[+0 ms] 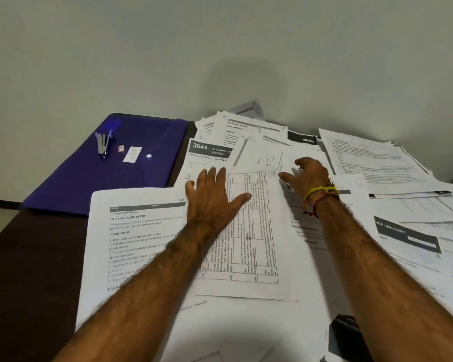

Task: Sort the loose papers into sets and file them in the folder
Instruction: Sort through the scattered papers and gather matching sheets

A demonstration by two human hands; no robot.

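A purple folder lies closed at the far left corner of the dark counter, carrying a stapler. Just beside it, loose papers spread in overlapping layers to the counter's right edge. The left hand presses flat, fingers straight, on a sheet printed with a table near the middle. The right hand, thread bands at its wrist, rests on the papers further right, fingers loosely bent, its grip holding nothing.

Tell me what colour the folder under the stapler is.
The folder is deep blue-purple, seen in the head view, with the stapler lying on it.
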